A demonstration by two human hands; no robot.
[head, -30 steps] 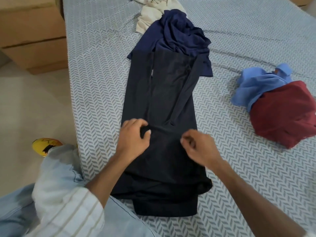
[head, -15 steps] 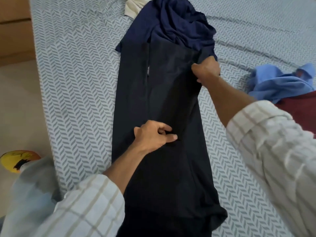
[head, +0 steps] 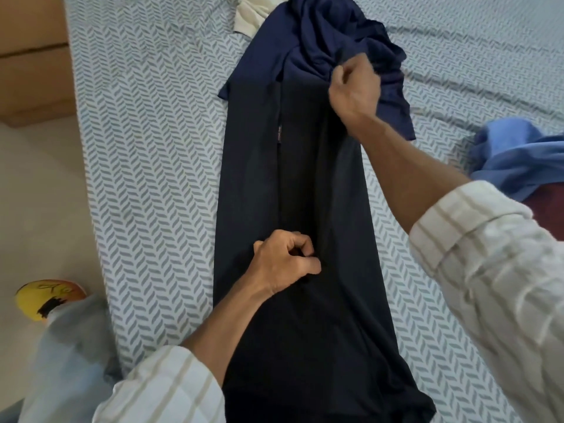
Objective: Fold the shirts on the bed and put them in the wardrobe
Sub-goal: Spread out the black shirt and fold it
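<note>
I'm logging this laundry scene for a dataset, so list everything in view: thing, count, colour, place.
black shirt: 1, black, laid lengthwise down the bed's middle
navy shirt: 1, navy, bunched at the black shirt's far end
cream garment: 1, cream, far edge, partly under the navy shirt
blue shirt: 1, light blue, crumpled at right
maroon shirt: 1, maroon, right edge, beside the blue shirt
bed: 1, grey-white chevron sheet
wooden furniture: 1, tan, upper left
yellow object: 1, on floor, left
left hand: pinches the black shirt mid-length
right hand: grips fabric at its far end

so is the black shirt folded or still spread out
Partly folded: the black shirt lies as a long narrow strip, sides turned in, not yet folded across its length.
</note>
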